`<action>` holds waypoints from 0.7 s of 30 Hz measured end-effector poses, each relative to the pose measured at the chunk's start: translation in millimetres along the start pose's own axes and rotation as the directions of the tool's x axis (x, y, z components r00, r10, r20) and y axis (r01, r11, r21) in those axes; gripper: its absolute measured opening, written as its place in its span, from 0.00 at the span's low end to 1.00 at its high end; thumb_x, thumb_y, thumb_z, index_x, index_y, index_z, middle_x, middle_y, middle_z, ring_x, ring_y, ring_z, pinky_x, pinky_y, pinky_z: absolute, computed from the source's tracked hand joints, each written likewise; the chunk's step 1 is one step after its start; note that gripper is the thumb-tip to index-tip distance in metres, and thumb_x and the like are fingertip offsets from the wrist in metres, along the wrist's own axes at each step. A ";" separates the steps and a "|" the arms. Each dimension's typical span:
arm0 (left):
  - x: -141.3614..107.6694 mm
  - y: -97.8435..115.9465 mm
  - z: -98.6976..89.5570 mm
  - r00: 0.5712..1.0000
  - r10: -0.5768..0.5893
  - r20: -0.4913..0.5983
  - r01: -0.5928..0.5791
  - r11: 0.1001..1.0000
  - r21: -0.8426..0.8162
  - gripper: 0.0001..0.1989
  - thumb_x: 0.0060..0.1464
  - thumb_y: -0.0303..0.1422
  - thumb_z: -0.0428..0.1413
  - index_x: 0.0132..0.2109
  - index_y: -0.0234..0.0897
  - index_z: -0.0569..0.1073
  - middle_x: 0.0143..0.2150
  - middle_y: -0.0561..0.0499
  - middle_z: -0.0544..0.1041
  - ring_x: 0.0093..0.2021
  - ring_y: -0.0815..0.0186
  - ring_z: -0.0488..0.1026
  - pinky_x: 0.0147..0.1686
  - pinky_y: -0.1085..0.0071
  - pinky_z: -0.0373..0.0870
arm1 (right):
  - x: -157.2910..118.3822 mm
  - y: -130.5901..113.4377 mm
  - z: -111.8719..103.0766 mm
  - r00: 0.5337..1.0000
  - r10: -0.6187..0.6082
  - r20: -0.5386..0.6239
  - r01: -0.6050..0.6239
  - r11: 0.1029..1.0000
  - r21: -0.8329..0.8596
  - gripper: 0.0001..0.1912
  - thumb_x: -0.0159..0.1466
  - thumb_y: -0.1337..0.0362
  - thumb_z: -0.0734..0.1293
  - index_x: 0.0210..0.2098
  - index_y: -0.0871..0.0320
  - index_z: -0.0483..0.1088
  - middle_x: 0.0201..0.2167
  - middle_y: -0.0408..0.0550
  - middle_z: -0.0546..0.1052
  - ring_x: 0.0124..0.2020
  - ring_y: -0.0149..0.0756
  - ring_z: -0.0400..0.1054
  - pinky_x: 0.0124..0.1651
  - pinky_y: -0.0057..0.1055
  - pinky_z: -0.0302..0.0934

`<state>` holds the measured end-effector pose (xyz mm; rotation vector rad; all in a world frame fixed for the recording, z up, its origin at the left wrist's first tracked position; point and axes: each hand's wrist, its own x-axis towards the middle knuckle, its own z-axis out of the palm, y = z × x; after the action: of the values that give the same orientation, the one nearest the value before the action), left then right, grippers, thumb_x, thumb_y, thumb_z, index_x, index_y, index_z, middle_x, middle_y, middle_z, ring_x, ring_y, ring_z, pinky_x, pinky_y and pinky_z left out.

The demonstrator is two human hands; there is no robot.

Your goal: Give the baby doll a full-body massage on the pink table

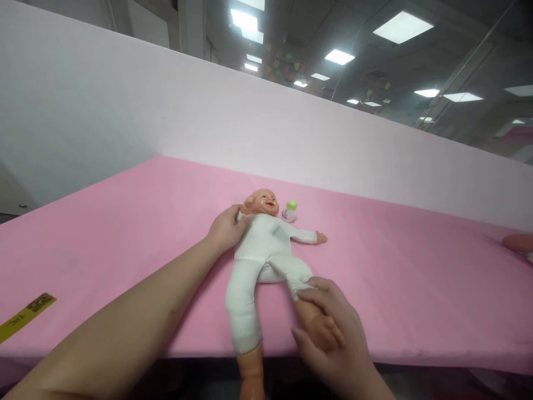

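Observation:
A baby doll (266,239) in a white cloth suit lies face up on the pink-covered table (400,266), its head away from me. My left hand (228,226) grips the doll at its raised arm and shoulder; some fingers are hidden behind it. Around the doll's lower leg and bare foot curls my right hand (333,328), its fingers over the shin and its thumb beside the foot. The doll's other leg hangs past the table's front edge. Close to the doll's head is a small toy bottle (290,211) with a green cap.
A white panel (250,133) stands along the table's back and left. A yellow tape strip (25,316) with a printed code lies at the front left. Part of a skin-coloured rounded object (517,242) shows at the right edge.

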<state>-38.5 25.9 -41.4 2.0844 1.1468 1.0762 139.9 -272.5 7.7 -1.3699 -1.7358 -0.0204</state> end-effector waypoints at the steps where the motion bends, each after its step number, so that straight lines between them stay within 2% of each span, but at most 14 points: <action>1: -2.5 4.9 1.1 0.998 0.058 0.040 -0.060 0.997 0.052 0.21 0.66 0.51 0.54 0.58 0.47 0.75 0.50 0.46 0.81 0.48 0.52 0.77 0.45 0.59 0.71 | 8.1 0.4 0.7 1.000 0.007 0.002 -0.007 1.000 0.021 0.20 0.58 0.61 0.74 0.50 0.51 0.74 0.49 0.54 0.74 0.50 0.50 0.75 0.50 0.42 0.75; 5: -7.3 17.9 3.9 0.970 0.189 0.154 -0.222 0.945 0.241 0.24 0.64 0.45 0.57 0.64 0.50 0.74 0.59 0.44 0.78 0.61 0.47 0.71 0.59 0.52 0.67 | 43.9 11.9 9.2 0.997 0.059 0.050 -0.064 0.992 0.110 0.17 0.60 0.61 0.74 0.48 0.51 0.75 0.49 0.52 0.76 0.52 0.49 0.74 0.55 0.44 0.71; 9: -8.7 21.4 3.4 0.961 0.201 0.191 -0.254 0.915 0.315 0.25 0.65 0.43 0.56 0.67 0.49 0.72 0.60 0.44 0.77 0.64 0.47 0.69 0.62 0.51 0.65 | 76.5 36.6 25.3 0.978 0.128 0.166 -0.158 0.971 0.181 0.18 0.59 0.61 0.76 0.48 0.51 0.74 0.50 0.50 0.77 0.56 0.49 0.72 0.62 0.48 0.66; 11: -9.6 22.3 2.5 0.961 0.199 0.191 -0.252 0.915 0.315 0.23 0.65 0.43 0.55 0.65 0.49 0.73 0.60 0.44 0.77 0.64 0.47 0.70 0.62 0.51 0.66 | 86.1 48.0 32.8 0.968 0.165 0.189 -0.206 0.953 0.223 0.19 0.60 0.60 0.76 0.50 0.51 0.74 0.52 0.51 0.76 0.59 0.49 0.70 0.65 0.50 0.63; 15: -11.0 24.2 1.3 0.961 0.192 0.198 -0.245 0.924 0.294 0.22 0.66 0.43 0.54 0.64 0.51 0.73 0.59 0.45 0.78 0.62 0.48 0.71 0.61 0.51 0.67 | 87.2 56.0 37.4 0.957 0.200 0.210 -0.253 0.931 0.265 0.19 0.62 0.59 0.74 0.51 0.50 0.72 0.58 0.52 0.74 0.67 0.50 0.64 0.70 0.53 0.58; 18: -10.6 24.3 1.0 0.964 0.175 0.197 -0.227 0.932 0.283 0.23 0.65 0.44 0.55 0.65 0.52 0.73 0.59 0.45 0.78 0.63 0.48 0.70 0.62 0.51 0.67 | 80.4 50.5 32.7 0.953 0.213 0.216 -0.260 0.940 0.219 0.20 0.62 0.60 0.74 0.53 0.50 0.72 0.66 0.54 0.68 0.74 0.53 0.54 0.71 0.56 0.55; 21: -8.8 22.8 0.1 0.967 0.172 0.186 -0.216 0.944 0.251 0.24 0.64 0.44 0.56 0.65 0.51 0.73 0.61 0.46 0.77 0.64 0.47 0.70 0.63 0.51 0.66 | 73.8 43.0 26.9 0.946 0.232 0.225 -0.272 0.947 0.171 0.20 0.62 0.61 0.74 0.53 0.50 0.71 0.71 0.56 0.64 0.77 0.56 0.47 0.70 0.57 0.56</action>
<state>-31.2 6.8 -28.0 2.4923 1.0727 0.8539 158.0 -185.5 17.9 -1.4735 -1.6600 0.4401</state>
